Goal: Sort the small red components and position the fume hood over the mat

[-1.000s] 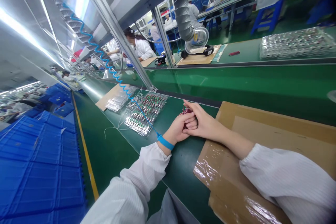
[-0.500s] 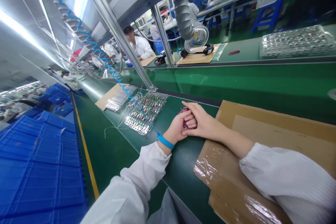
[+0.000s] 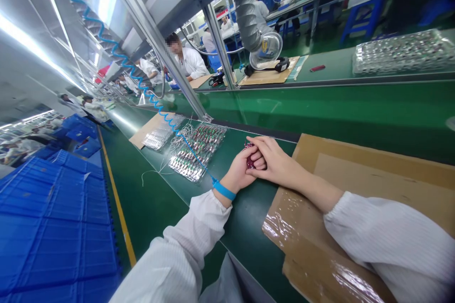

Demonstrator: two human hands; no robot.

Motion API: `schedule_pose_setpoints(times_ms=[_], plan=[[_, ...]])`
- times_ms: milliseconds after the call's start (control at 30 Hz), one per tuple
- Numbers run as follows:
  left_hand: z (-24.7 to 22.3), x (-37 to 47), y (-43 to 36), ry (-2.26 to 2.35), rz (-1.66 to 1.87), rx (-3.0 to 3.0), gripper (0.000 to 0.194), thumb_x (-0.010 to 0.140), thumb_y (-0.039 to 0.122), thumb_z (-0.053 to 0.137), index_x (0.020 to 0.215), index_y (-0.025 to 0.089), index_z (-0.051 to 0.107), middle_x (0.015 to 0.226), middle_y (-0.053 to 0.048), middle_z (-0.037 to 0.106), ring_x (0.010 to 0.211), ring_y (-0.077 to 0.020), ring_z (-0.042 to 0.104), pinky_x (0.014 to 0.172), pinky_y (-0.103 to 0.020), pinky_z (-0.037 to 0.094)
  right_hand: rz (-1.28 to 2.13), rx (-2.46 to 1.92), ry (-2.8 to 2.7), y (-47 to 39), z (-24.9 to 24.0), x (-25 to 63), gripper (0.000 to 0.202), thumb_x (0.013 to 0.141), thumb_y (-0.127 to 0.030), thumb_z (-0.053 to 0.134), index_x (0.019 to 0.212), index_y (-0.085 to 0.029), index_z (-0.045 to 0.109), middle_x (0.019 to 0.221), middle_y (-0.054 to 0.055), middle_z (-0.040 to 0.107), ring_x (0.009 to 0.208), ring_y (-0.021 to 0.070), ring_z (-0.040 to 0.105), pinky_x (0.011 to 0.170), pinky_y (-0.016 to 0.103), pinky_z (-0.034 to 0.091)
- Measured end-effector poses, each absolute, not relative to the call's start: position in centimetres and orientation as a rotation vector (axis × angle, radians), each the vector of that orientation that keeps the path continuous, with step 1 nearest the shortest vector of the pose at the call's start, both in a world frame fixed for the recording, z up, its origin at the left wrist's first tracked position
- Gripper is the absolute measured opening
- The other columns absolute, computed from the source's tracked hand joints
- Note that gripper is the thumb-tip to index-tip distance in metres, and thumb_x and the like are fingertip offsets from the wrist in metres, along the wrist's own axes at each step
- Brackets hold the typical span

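Observation:
My left hand (image 3: 239, 173) and my right hand (image 3: 277, 164) are pressed together over the green bench. Both close around a small dark red part (image 3: 249, 162), most of which the fingers hide. A blue wrist strap (image 3: 223, 191) circles my left wrist, and its coiled blue cord (image 3: 156, 104) runs up and away to the left. Just left of the hands lies a clear tray of small red and green parts (image 3: 197, 150) with thin wires on it.
A taped cardboard sheet (image 3: 355, 208) lies under my right forearm. A second clear tray (image 3: 161, 133) sits on cardboard farther left. The green conveyor belt (image 3: 337, 109) runs behind. Blue crates (image 3: 53, 218) are stacked at the left. Other people in white coats work across the line.
The hands have stayed clasped on the red part, shifting slightly up and left. Less of the part shows between the fingers now.

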State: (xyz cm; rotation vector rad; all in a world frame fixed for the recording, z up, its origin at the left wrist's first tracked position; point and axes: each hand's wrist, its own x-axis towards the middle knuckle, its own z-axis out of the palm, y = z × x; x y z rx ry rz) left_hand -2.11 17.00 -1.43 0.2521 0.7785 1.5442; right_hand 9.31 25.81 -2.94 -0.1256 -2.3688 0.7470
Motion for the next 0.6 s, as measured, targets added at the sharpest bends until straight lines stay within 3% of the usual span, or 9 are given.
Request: schedule_pose_setpoints(times_ms=[600], plan=[[-2.01, -2.34, 17.14, 0.835, 1.524, 0.259, 0.037, 0.094, 0.02, 0.058, 0.06, 0.017, 0.044, 0.056, 0.003, 0.038, 0.048, -0.0097, 0.043, 0.045, -0.02, 0.037, 0.744, -0.089, -2.379, 25.76, -3.3, 9.28, 0.067, 0.085, -0.041, 0.073, 0.145, -0.03, 0.045, 0.136, 0.01, 0.052, 0.13, 0.032, 0.048, 0.11, 0.053, 0.048]])
